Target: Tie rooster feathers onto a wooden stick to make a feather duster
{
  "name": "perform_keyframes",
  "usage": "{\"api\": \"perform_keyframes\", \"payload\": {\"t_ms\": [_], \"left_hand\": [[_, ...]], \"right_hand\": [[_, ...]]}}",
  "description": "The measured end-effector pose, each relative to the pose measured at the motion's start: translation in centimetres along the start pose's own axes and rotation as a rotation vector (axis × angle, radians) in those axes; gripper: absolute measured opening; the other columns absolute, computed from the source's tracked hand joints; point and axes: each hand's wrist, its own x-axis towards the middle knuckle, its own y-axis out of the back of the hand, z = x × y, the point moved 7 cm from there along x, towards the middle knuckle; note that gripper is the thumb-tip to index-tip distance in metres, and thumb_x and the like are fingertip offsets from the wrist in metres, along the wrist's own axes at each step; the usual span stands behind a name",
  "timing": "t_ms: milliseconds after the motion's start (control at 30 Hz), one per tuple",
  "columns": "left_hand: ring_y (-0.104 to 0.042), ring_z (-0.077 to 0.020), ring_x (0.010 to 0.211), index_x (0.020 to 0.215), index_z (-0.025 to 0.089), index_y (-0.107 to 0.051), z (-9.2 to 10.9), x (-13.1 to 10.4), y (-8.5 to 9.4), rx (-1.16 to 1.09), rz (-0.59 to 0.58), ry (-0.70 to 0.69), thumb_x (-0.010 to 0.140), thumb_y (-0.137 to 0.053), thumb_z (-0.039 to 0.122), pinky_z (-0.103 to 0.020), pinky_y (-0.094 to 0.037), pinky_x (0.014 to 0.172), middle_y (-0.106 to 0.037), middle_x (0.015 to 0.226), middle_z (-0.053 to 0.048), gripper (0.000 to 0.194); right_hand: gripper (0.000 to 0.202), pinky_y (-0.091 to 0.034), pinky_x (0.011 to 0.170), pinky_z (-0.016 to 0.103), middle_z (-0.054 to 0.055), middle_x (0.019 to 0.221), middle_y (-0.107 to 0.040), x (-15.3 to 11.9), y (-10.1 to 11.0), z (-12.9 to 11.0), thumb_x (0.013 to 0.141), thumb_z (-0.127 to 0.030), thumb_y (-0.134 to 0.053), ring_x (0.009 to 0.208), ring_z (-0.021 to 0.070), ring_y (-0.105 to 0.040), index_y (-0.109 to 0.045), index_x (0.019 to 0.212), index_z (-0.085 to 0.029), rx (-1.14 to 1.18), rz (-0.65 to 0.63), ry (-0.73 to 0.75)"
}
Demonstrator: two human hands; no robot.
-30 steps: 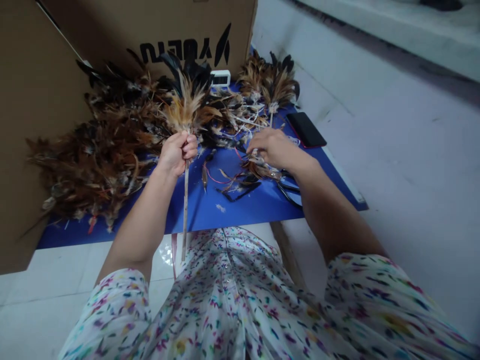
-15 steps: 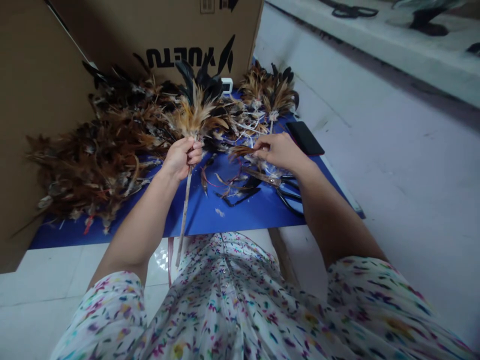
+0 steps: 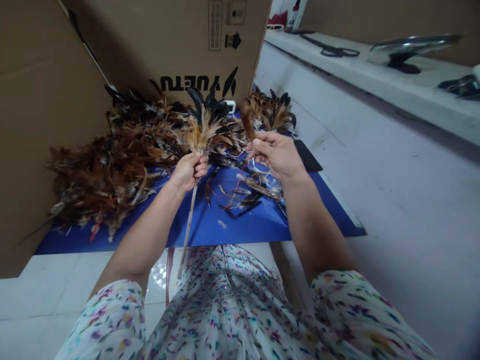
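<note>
My left hand (image 3: 191,170) is closed around a feather duster (image 3: 202,127), just where its thin stick meets the feathers. Tan and black plumes fan out above the fist, and the bare stick slants down past the table's front edge. Between the fingertips of my right hand (image 3: 275,152) is a brown feather tuft (image 3: 247,121), held pointing up. Beneath that hand lie scissors (image 3: 262,187), their handles mostly hidden by my forearm. Loose feather scraps and red thread are scattered around them on the blue table (image 3: 202,220).
A large pile of brown feathers (image 3: 108,170) covers the table's left side. Another feather bunch (image 3: 270,112) lies at the back right, near a black phone (image 3: 307,156). Cardboard boxes (image 3: 131,40) wall off the back and left. A ledge (image 3: 360,65) runs along the right wall.
My right hand has turned and lifted, so the feather tuft that pointed left now stands upright. The left hand keeps its hold on the duster. The camera view has tilted upward.
</note>
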Motion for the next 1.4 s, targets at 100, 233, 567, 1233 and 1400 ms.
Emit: {"api": "perform_keyframes", "payload": {"t_ms": [100,233,567,1233,1400], "left_hand": [[-0.029,-0.0007,0.040,0.069,0.014,-0.041,-0.2,0.0,0.0,-0.023,-0.014,0.003,0.094,-0.037,0.007,-0.011,-0.015,0.037,-0.042,0.060,0.003,0.026],[-0.030,-0.0006,0.041,0.069,0.014,-0.044,-0.4,0.0,-0.1,-0.043,-0.026,0.007,0.094,-0.039,0.007,-0.011,-0.017,0.036,-0.044,0.063,0.002,0.025],[-0.031,0.0001,0.042,0.076,0.011,-0.053,-1.9,-0.7,-1.1,0.004,-0.051,0.064,0.090,-0.050,0.008,-0.011,-0.020,0.035,-0.054,0.072,-0.004,0.016],[-0.033,-0.0001,0.041,0.075,0.012,-0.052,-2.6,-1.2,-1.7,0.205,-0.064,0.067,0.087,-0.061,0.016,-0.011,-0.019,0.035,-0.054,0.071,-0.001,0.016],[-0.034,-0.0001,0.040,0.075,0.011,-0.053,-2.7,-1.3,-1.7,0.276,-0.066,0.062,0.087,-0.061,0.019,-0.011,-0.018,0.034,-0.055,0.071,-0.001,0.017]], "right_hand": [[0.044,-0.046,0.054,0.022,0.003,0.078,-0.070,-0.6,-2.5,0.7,0.068,-0.048,-0.081,0.066,0.0129,-0.066,-0.052,0.084,-0.020,0.137,-0.090,-0.060],[0.035,-0.045,0.060,0.022,-0.001,0.076,-0.065,-0.9,-4.6,2.6,0.069,-0.042,-0.078,0.069,0.0098,-0.061,-0.054,0.081,-0.020,0.213,-0.072,-0.063],[0.028,-0.033,0.047,0.020,-0.005,0.055,-0.053,-1.2,-6.5,6.1,0.068,-0.036,-0.076,0.049,0.0059,-0.046,-0.054,0.066,-0.018,0.214,-0.093,-0.177],[0.032,-0.027,0.045,0.021,-0.003,0.061,-0.058,-1.7,-7.1,7.7,0.061,-0.034,-0.084,0.049,0.0047,-0.040,-0.056,0.062,-0.017,0.326,-0.049,-0.262],[0.032,-0.027,0.046,0.021,-0.002,0.060,-0.061,-1.8,-7.2,8.1,0.059,-0.032,-0.084,0.051,0.0058,-0.042,-0.056,0.064,-0.017,0.319,-0.038,-0.294]]}}
